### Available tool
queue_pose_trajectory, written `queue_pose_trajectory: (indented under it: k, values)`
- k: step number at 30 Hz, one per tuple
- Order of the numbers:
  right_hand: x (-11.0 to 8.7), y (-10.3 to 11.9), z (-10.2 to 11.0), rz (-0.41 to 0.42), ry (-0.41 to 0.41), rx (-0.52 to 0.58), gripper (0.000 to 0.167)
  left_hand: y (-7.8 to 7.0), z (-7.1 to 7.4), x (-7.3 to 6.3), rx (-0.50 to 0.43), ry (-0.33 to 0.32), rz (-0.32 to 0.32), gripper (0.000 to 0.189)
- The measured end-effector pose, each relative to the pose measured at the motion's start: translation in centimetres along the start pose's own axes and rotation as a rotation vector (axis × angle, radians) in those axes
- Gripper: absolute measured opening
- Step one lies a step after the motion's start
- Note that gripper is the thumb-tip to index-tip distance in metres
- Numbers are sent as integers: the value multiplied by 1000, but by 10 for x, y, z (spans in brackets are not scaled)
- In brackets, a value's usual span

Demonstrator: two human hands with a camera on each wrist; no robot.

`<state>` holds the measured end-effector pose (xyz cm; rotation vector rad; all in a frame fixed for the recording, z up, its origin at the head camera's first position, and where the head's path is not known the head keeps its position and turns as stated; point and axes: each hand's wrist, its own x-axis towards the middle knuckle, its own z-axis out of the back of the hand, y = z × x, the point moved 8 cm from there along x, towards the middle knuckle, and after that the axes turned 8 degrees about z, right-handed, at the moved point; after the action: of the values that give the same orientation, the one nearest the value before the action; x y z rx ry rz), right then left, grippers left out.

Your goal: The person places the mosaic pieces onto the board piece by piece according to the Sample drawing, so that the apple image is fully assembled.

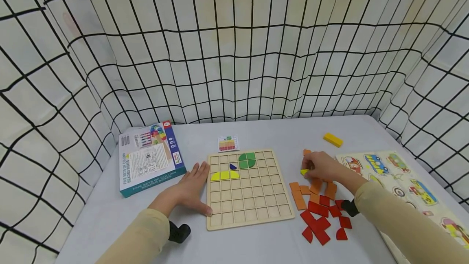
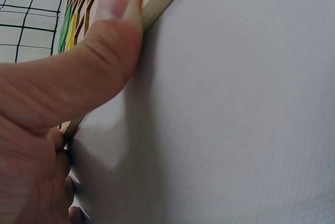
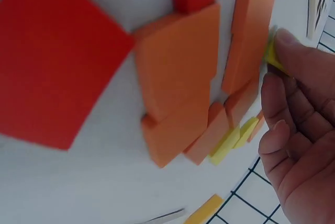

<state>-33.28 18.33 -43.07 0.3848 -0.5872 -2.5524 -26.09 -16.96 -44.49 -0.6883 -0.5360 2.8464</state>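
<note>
A wooden grid board (image 1: pixel 256 211) lies flat on the table. On it sit yellow pieces (image 1: pixel 225 175), green pieces (image 1: pixel 247 160) and a small dark blue piece (image 1: pixel 233 166). My left hand (image 1: pixel 188 190) rests against the board's left edge, fingers extended; in the left wrist view the thumb (image 2: pixel 112 41) presses on the rim. To the board's right, my right hand (image 1: pixel 318 164) pinches a small yellow block (image 3: pixel 273 56) between thumb and forefinger, above the orange blocks (image 1: pixel 298 196). Its exact shape is mostly hidden by the fingers. Red blocks (image 1: pixel 316 227) lie nearer me.
A small pattern card (image 1: pixel 228 143) lies behind the board. A boxed set (image 1: pixel 148 162) stands at the left. A yellow bar (image 1: pixel 332 139) lies at the back right, near a picture puzzle board (image 1: pixel 399 174) under my right forearm. Black-gridded white fabric (image 1: pixel 242 52) encloses the table.
</note>
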Motion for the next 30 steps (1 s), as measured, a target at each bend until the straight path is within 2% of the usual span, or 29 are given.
queue_pose_trajectory:
  k: [4, 8, 11, 14, 22, 30]
  values:
    - [5, 13, 3, 70, -39, 21, 15, 1, 0, -1, 3, 2, 5, 134]
    - [15, 32, 4, 153, -82, 107, 21, 2, 0, -2, -1, 8, 11, 133]
    - [25, 48, 0, 188, -98, 185, 16, 2, 0, -3, -6, 7, 10, 133]
    - [37, 66, -8, 211, -106, 211, 9, 1, 0, -4, -9, 4, 7, 133]
    - [70, 113, -37, 271, -74, 194, 3, 1, -1, -4, -13, 4, 7, 132]
    - [86, 133, -46, 249, -58, 163, 4, 2, 1, -3, -17, -3, 8, 134]
